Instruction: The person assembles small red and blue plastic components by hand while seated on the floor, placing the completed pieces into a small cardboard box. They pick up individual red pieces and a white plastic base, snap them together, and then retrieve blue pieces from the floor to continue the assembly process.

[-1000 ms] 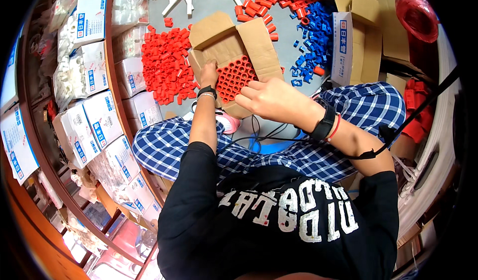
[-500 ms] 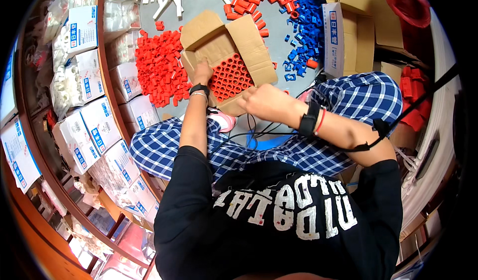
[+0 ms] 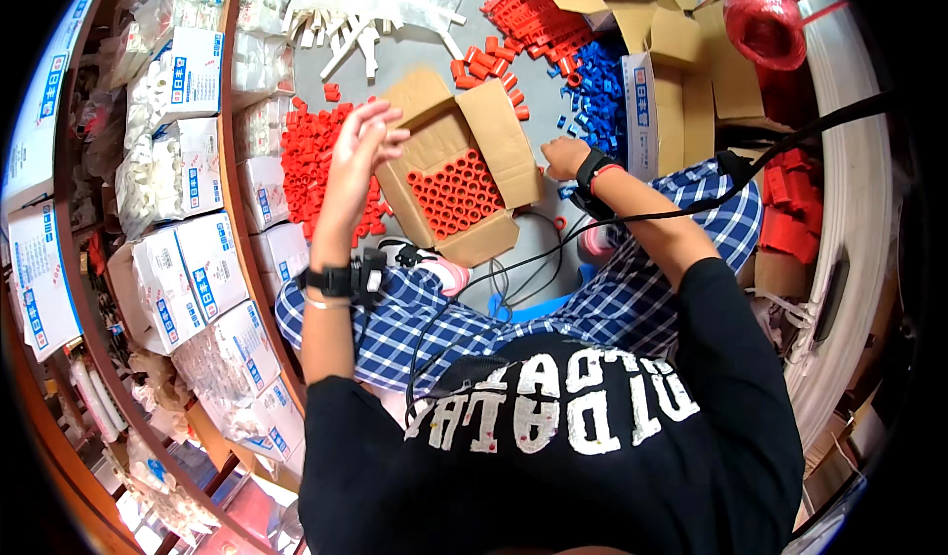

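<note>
An open cardboard box [image 3: 509, 138] stands on the floor before me, its flaps spread. Rows of short red tube fittings [image 3: 456, 196] stand on end and packed together in its near part. My left hand [image 3: 363, 148] is raised by the box's left side, fingers apart, holding nothing visible. Behind it spreads a heap of loose red fittings [image 3: 314, 165]. My right hand [image 3: 566, 158] is just right of the box's right flap, near the blue pieces [image 3: 598, 91]. Its fingers are curled together, and whatever they may hold is hidden.
White tubes [image 3: 360, 46] under clear plastic lie at the back left. Larger red tubes [image 3: 484, 61] and long red parts [image 3: 538, 17] lie beyond the box. At right are open cartons [image 3: 691, 91] and a red-wrapped roll [image 3: 765, 27]. Shelves with white boxes [image 3: 188, 269] line the left. Black cables [image 3: 563, 234] cross my lap.
My left hand has come out of the box and up, opening its fingers. My right hand has moved from the box's near edge to the right, past the flap.
</note>
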A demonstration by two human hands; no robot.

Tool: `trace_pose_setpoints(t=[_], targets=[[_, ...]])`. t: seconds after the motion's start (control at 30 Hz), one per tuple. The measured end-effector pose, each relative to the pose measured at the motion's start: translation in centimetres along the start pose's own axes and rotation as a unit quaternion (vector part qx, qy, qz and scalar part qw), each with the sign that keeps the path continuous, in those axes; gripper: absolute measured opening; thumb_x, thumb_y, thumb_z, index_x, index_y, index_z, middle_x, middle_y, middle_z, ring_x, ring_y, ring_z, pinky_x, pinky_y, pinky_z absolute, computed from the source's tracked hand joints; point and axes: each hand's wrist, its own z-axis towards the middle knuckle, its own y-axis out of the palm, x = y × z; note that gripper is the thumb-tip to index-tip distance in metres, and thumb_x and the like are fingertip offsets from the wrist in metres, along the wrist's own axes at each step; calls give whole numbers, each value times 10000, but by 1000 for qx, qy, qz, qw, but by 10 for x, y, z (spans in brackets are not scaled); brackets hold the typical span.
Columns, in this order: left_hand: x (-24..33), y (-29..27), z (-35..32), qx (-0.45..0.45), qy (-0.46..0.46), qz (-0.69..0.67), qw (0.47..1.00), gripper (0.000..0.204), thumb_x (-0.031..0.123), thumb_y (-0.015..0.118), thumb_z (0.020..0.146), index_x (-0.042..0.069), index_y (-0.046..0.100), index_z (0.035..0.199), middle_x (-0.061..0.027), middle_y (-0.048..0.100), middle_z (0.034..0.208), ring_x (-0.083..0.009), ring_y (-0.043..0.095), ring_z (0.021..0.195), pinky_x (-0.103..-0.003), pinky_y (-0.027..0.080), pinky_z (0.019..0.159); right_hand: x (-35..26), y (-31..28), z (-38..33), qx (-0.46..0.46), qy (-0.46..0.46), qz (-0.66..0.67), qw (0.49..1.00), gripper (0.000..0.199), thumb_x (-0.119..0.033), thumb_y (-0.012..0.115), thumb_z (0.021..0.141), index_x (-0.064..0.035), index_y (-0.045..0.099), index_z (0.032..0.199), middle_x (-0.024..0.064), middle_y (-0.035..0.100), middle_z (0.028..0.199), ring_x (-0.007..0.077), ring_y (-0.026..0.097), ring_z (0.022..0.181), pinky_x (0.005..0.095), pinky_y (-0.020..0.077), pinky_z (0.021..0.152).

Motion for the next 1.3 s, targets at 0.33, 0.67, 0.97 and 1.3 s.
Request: trace_pose_setpoints(t=[0.33,0.67,0.97,1.3], targets=[[-14,2,5,121,89,143,978,212,162,549,904,6,556,1047,-78,647,905,-101,587,747,-245,483,672,42,26,106,186,19,-25,982,511,-93,631,664,-93,474,1151,109,533,1087,311,527,1031,434,486,800],[-17,2,-8,144,97,167,971,180,164,565,866,32,576,988,-85,654,899,-184,643,840,-312,497,732,32,37,166,136,-49,-200,969,446,-233,457,877,-168,439,1318,12,424,1340,203,446,1159,472,456,830],[-24,3,-8,113,83,154,978,164,118,560,863,6,565,983,-117,655,878,-216,654,826,-318,515,730,70,81,179,103,-21,-119,987,410,-215,550,826,-157,482,1226,57,462,1136,238,477,1025,404,507,675],[-23,4,-15,109,103,168,974,140,136,562,863,25,584,946,-98,657,836,-201,658,766,-307,509,672,54,7,129,159,60,-147,974,501,-278,750,652,-93,454,1012,215,555,937,392,612,772,478,528,646]])
